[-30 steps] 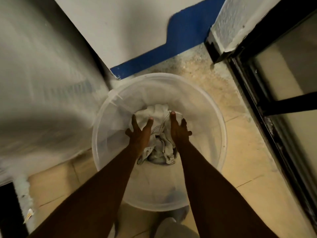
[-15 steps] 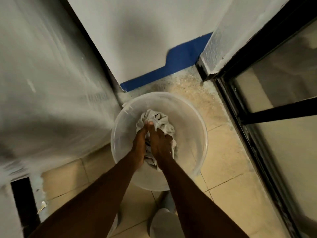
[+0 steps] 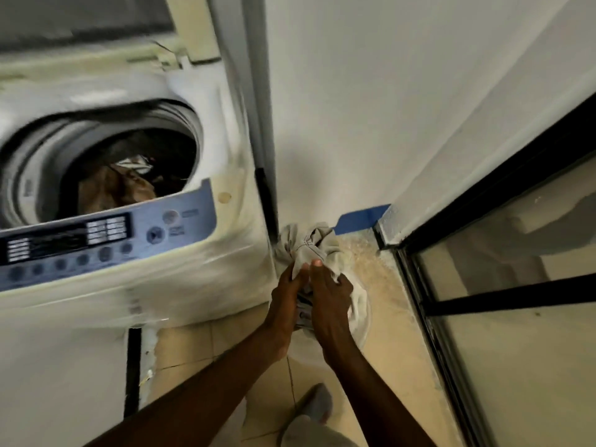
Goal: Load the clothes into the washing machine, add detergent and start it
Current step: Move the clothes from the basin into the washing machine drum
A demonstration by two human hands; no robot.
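Note:
A bundle of pale grey clothes (image 3: 317,245) hangs in the air to the right of the washing machine, gripped from both sides by my left hand (image 3: 285,296) and my right hand (image 3: 329,298). The white top-loading washing machine (image 3: 180,262) fills the left half of the view, its lid up and its drum (image 3: 106,169) open. Brown and dark clothes (image 3: 113,188) lie inside the drum. A blue control panel (image 3: 96,240) with round buttons runs along the machine's front edge. The clear plastic basin (image 3: 362,324) is mostly hidden beneath my hands.
A white wall (image 3: 354,108) with a blue base stripe (image 3: 361,217) stands behind the bundle. A black-framed glass door (image 3: 503,285) closes off the right side. The floor is beige tile (image 3: 387,366), and my foot (image 3: 314,403) shows at the bottom.
Both hands closed on the pale clothes in the basin and lifted them up. The view swung left and up, and the washing machine's open drum came into sight.

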